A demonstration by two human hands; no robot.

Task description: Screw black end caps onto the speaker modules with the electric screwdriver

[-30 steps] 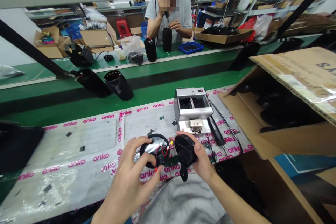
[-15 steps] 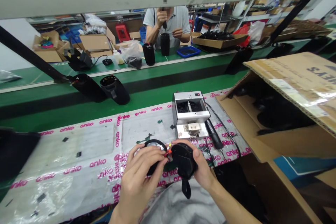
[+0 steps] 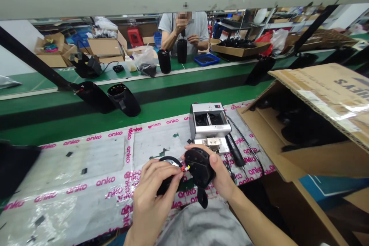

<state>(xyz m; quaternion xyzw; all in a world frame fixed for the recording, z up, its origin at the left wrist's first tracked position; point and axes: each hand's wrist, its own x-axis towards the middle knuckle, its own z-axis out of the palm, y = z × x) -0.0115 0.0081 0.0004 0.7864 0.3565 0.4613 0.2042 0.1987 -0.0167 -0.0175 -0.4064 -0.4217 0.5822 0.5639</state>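
Observation:
My right hand (image 3: 220,169) is closed around the side of a black round housing (image 3: 200,167), with a short black strap loop (image 3: 202,198) hanging from its lower end. My left hand (image 3: 157,184) pinches the thin red, white and yellow wires (image 3: 185,168) between thumb and fingertips, close to the housing's left edge. Behind the left fingers shows part of a black cable (image 3: 171,158); a dark part under that hand is mostly hidden. Just beyond the right hand stands a silver machine (image 3: 210,121), beside a black-handled screwdriver (image 3: 235,152).
Plastic sheeting with pink lettering (image 3: 86,161) covers the bench. A cardboard box (image 3: 305,161) of black items stands right. Across the green belt (image 3: 167,92), where black cylinders (image 3: 123,100) rest, a co-worker (image 3: 184,34) holds a tool over another cylinder (image 3: 182,50).
My right hand has raised the housing slightly and tilted it, shifting it a little left. The left fingers still pinch the wires. The co-worker's free hand has moved nearer the cylinder.

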